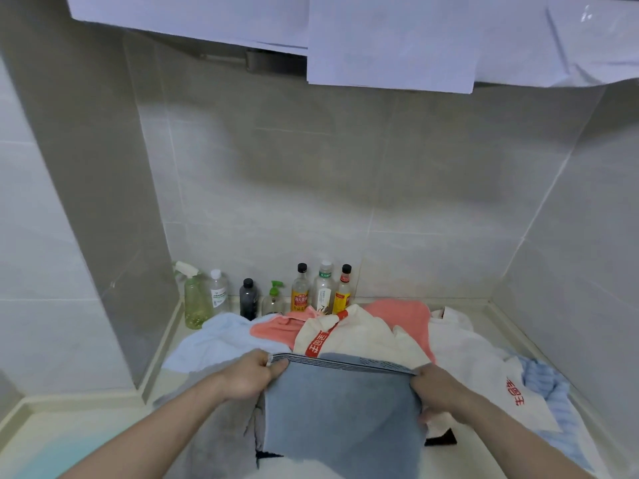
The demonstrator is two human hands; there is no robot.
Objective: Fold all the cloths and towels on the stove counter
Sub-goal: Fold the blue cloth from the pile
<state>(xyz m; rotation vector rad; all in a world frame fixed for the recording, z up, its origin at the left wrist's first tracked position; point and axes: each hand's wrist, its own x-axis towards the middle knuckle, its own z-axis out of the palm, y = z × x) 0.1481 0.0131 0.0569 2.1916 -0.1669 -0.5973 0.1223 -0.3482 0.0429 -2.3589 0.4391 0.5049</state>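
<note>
A grey-blue towel (pixel 340 413) with a dark striped top edge hangs in front of me above the counter. My left hand (pixel 250 375) pinches its upper left corner and my right hand (pixel 437 387) grips its upper right corner. Behind it lies a heap of cloths: a cream cloth with a red printed band (pixel 359 335), a salmon-pink towel (pixel 397 314), a pale blue towel (pixel 216 338), a white cloth with red characters (pixel 484 371) and a light blue ribbed towel (pixel 549 388) at the right. A grey cloth (pixel 221 440) lies under my left forearm.
Several bottles stand along the back wall, among them a green spray bottle (pixel 193 299), a dark bottle (pixel 248 299) and sauce bottles (pixel 300 288). Tiled walls close the counter (pixel 52 440) on the left, back and right. White sheets (pixel 390 39) hang overhead.
</note>
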